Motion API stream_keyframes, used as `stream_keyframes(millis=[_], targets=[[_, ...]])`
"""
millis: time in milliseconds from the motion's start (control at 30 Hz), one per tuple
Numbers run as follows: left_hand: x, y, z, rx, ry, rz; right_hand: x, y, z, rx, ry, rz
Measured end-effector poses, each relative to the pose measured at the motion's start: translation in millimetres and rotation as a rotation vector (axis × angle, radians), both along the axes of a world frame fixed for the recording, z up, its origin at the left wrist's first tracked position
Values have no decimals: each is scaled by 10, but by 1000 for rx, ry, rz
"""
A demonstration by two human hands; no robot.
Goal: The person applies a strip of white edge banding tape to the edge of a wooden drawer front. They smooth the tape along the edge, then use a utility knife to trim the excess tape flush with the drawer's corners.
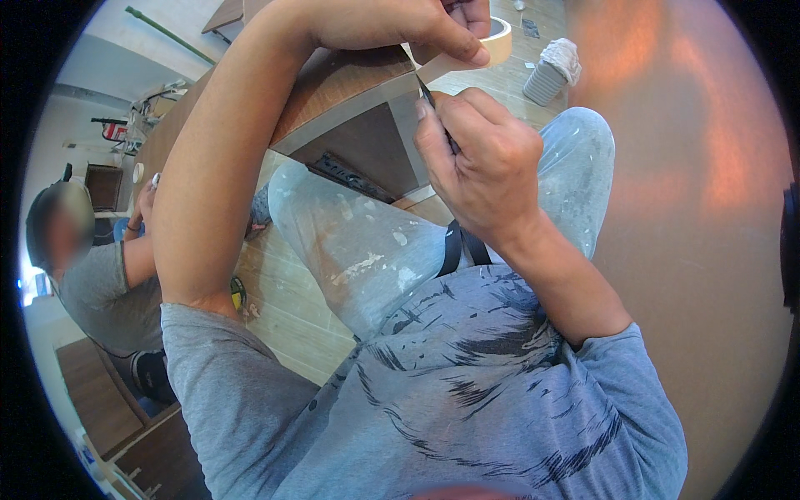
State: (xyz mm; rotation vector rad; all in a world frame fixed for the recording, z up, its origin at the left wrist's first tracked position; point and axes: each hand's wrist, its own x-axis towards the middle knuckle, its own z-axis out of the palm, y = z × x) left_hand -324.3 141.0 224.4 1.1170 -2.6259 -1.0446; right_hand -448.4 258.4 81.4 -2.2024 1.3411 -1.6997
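Note:
At the top, my left hand [433,29] is closed on a roll of cream masking tape [501,46], whose tape reaches toward the corner of a brown wooden panel [342,87]. A pale strip [358,112] runs along the front edge of that panel. Just below, my right hand [487,154] grips a slim dark knife [427,90], its pointed tip up against the panel's corner by the tape. Most of the knife's handle is hidden inside my fingers.
A large brown glossy panel [675,275] stands at my right. A ribbed grey bin [546,83] holding white material is on the tiled floor [300,308] ahead. To the left sits another person [108,283] in a grey shirt, hands by the same furniture. Wooden drawers [108,400] are lower left.

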Motion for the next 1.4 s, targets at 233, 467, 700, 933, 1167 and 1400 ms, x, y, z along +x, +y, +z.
stream_keyframes(millis=[233,467,700,933,1167,1400], targets=[[17,1,17,-29,-6,4,13,-14,-29,-11,-2,4],[30,-20,1,-20,6,-8,10,-28,-51,-20,-14,2],[27,-7,9,-23,1,5,12,-30,-72,-21,-15,7],[31,-60,-32,-1,35,-20,12,-40,-100,-12,-17,5],[30,-45,-11,-3,27,-2,12,-35,-135,21,-18,3],[51,-45,17,52,87,-57,17,-41,-187,20,-36,11]])
